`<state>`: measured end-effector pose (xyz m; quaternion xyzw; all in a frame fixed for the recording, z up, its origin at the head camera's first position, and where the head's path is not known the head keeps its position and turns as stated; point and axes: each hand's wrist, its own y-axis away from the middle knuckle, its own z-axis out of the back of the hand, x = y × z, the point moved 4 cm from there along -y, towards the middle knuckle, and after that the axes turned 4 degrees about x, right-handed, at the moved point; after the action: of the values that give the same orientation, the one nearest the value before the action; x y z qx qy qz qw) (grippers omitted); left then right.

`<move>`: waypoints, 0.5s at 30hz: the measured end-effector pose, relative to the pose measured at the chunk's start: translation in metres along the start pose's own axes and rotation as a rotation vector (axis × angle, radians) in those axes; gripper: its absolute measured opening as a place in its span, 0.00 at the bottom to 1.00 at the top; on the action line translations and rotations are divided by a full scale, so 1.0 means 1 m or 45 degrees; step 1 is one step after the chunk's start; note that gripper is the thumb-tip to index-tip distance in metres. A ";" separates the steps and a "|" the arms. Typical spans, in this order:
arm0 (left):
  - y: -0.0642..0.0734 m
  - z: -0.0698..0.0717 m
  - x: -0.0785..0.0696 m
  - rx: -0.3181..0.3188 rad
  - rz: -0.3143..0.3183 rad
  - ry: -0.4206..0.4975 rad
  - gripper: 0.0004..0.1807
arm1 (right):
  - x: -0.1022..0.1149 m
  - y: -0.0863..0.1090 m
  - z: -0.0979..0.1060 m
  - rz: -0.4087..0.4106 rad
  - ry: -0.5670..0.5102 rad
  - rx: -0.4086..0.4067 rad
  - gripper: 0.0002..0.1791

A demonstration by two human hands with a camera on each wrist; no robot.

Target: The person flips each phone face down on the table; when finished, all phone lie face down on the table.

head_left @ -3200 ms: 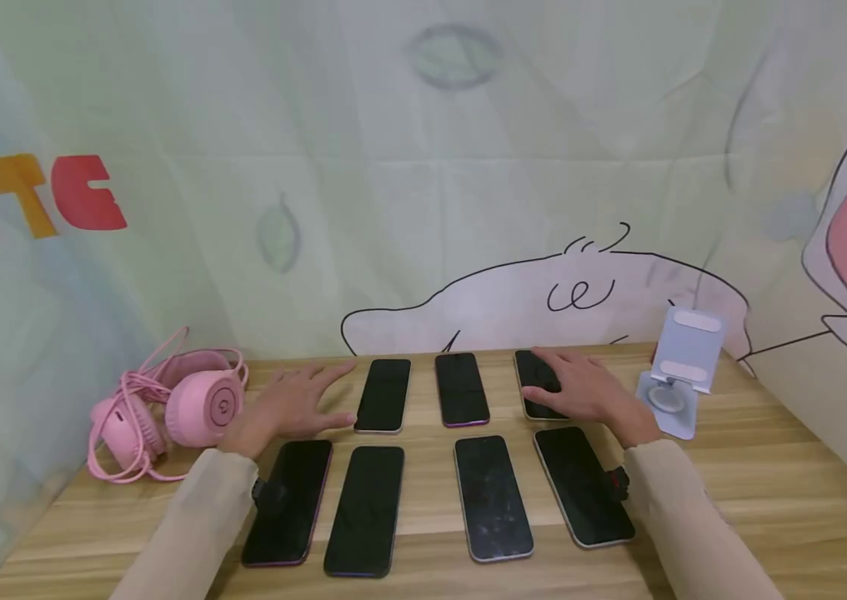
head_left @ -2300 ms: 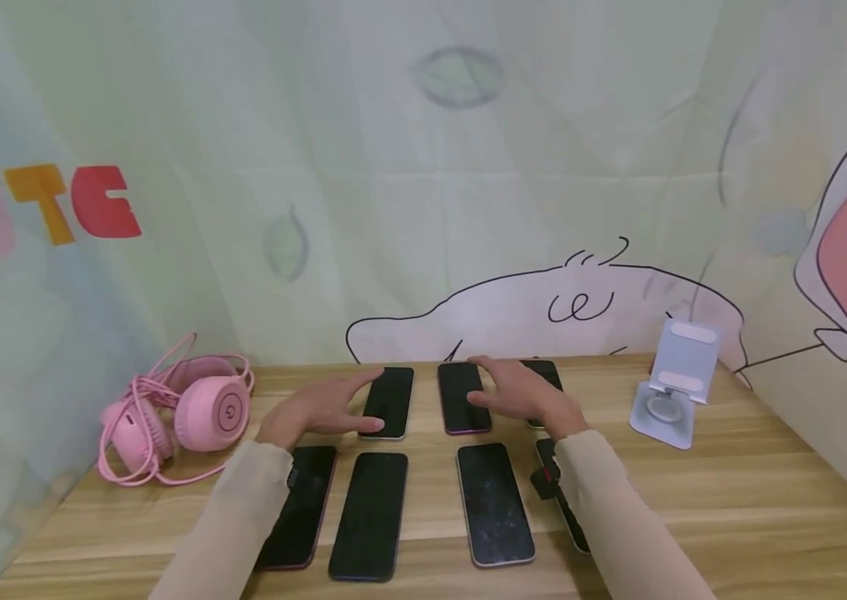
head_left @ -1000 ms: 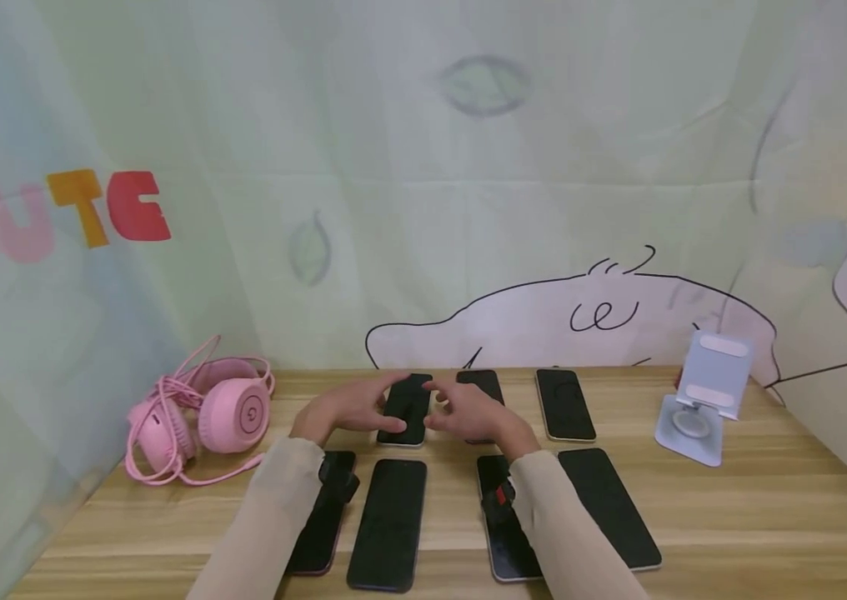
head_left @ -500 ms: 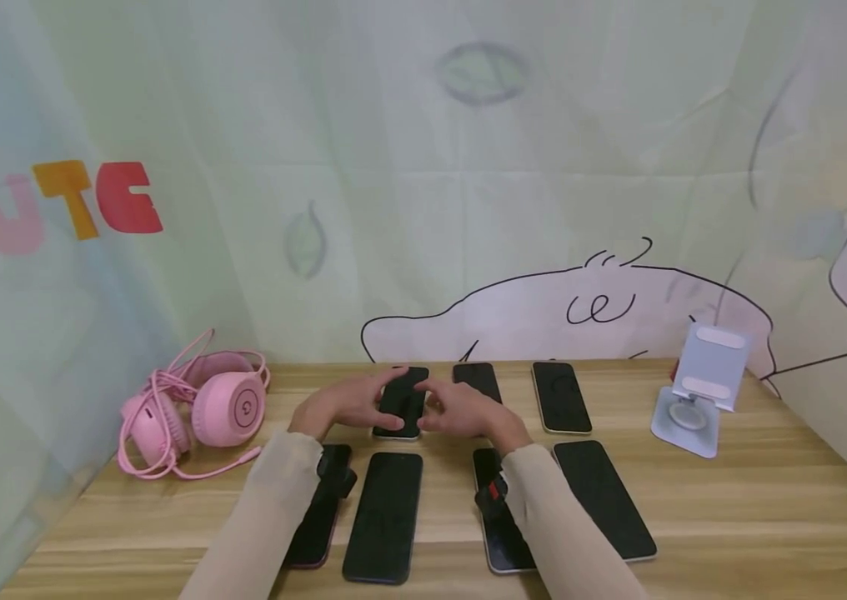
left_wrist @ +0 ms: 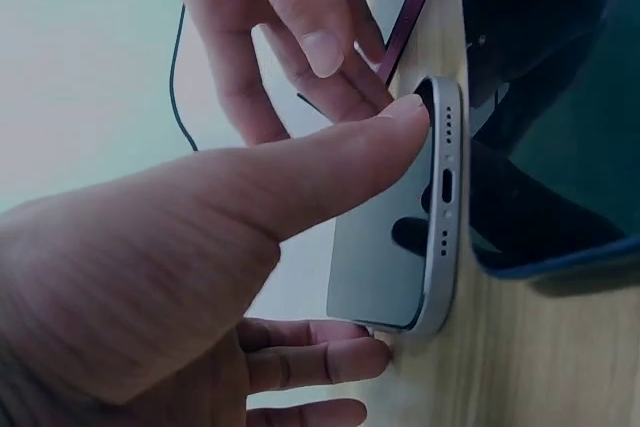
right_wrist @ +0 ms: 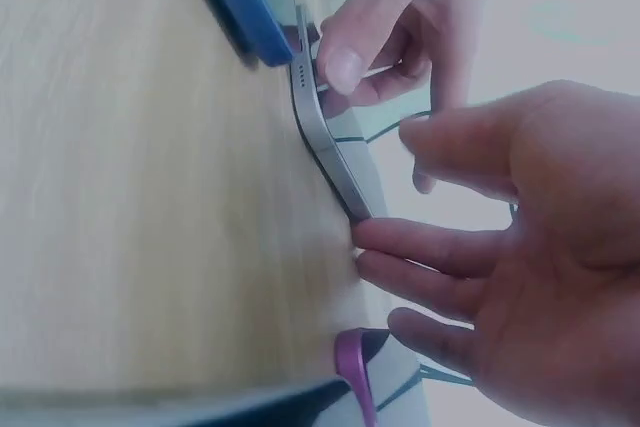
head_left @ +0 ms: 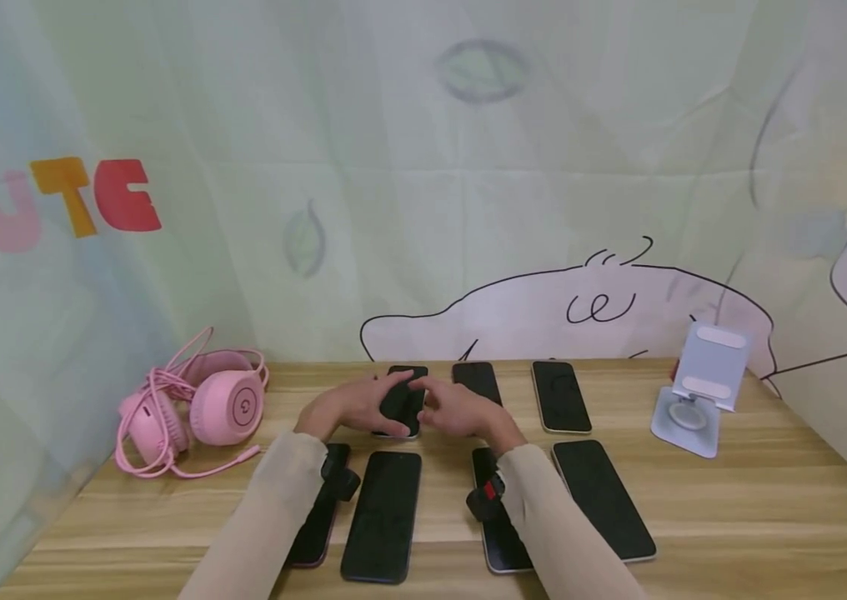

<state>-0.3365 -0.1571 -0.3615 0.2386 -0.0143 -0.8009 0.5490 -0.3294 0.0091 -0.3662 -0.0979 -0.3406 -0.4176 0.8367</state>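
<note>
Both hands are at the back-left phone (head_left: 403, 402), a black-screened phone with a silver frame, lying face up on the table. My left hand (head_left: 352, 406) spans its left side. In the left wrist view the left thumb (left_wrist: 330, 167) reaches over the phone's port end (left_wrist: 449, 217), while the other fingers extend along its left edge. My right hand (head_left: 461, 410) is at the opposite side, the two hands nearly meeting over the screen. In the right wrist view, fingertips (right_wrist: 372, 235) of the right hand are right at the phone's silver edge (right_wrist: 330, 152), thumb raised and apart.
Two more phones lie in the back row, a middle phone (head_left: 478, 380) and a right phone (head_left: 562, 397). Several larger phones (head_left: 383, 517) form a front row, partly under my forearms. Pink headphones (head_left: 227, 408) sit at left, a pale-blue folding stand (head_left: 712, 367) at right. A printed curtain (head_left: 423, 208) hangs behind.
My right hand has moved left from the back-right phone, past the middle one, to the back-left phone. My left hand has shifted right onto that same phone. Recently both barely move.
</note>
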 end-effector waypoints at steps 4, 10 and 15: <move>0.000 -0.001 -0.002 -0.010 -0.010 0.029 0.55 | -0.001 -0.001 0.001 -0.026 -0.113 -0.028 0.26; 0.000 0.000 -0.001 -0.020 -0.049 0.058 0.58 | -0.003 -0.001 0.003 -0.089 -0.367 -0.097 0.27; -0.001 0.001 0.000 -0.019 -0.065 0.068 0.59 | -0.008 0.000 0.003 -0.142 -0.525 -0.164 0.27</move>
<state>-0.3379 -0.1571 -0.3613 0.2561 0.0125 -0.8082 0.5302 -0.3345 0.0152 -0.3686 -0.2155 -0.4820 -0.4552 0.7170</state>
